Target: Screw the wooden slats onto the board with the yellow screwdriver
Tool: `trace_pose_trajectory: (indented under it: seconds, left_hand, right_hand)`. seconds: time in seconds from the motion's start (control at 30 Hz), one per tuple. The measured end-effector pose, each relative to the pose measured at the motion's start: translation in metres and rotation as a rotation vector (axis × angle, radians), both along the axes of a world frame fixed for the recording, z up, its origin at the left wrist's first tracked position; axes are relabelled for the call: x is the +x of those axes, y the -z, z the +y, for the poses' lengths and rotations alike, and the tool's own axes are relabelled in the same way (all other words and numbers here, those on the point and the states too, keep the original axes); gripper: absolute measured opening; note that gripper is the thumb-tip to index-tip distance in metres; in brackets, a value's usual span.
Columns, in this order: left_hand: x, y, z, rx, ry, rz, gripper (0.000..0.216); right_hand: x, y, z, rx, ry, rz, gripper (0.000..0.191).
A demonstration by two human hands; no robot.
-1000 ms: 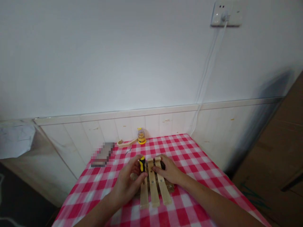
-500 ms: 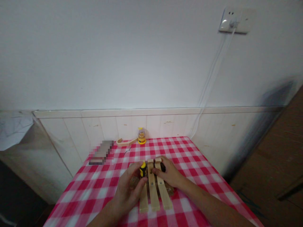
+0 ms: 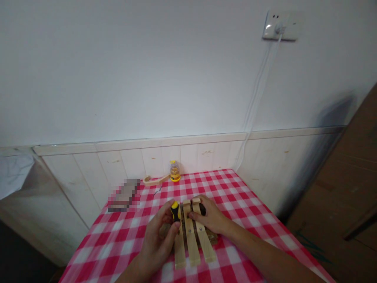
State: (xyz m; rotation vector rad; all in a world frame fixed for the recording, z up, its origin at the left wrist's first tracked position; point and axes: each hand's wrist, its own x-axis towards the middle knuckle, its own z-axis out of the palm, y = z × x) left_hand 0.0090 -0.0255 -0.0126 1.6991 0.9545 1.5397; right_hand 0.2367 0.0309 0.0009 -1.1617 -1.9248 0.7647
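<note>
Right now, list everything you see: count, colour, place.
slats: three, pale wood, side by side on the cloth's near part
screwdriver: one, yellow and black, upright at the leftmost slat
jar: one, yellow with a clear top, far edge of the cloth
hook: one, pale wood, lying left of the jar
cloth: one, red and white check, under all of these
socket: one, white, top right
left hand: one, gripping the screwdriver
right hand: one, resting on the slats

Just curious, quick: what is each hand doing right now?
Left hand: closed on the screwdriver.
Right hand: open, pressing on the slats.
</note>
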Motion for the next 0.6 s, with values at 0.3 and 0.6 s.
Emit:
trace_pose_trajectory:
  seconds: [0.3,0.6]
  left_hand:
    - [-0.005,0.000,0.000,0.159,-0.092,0.170,0.054]
    - [0.005,-0.003,0.004,0.134,-0.119,-0.023,0.052]
  right_hand:
    - [0.000,-0.003,0.000,-0.013,-0.001,0.001,0.026]
    - [0.000,-0.003,-0.001,-0.018,-0.012,0.038,0.024]
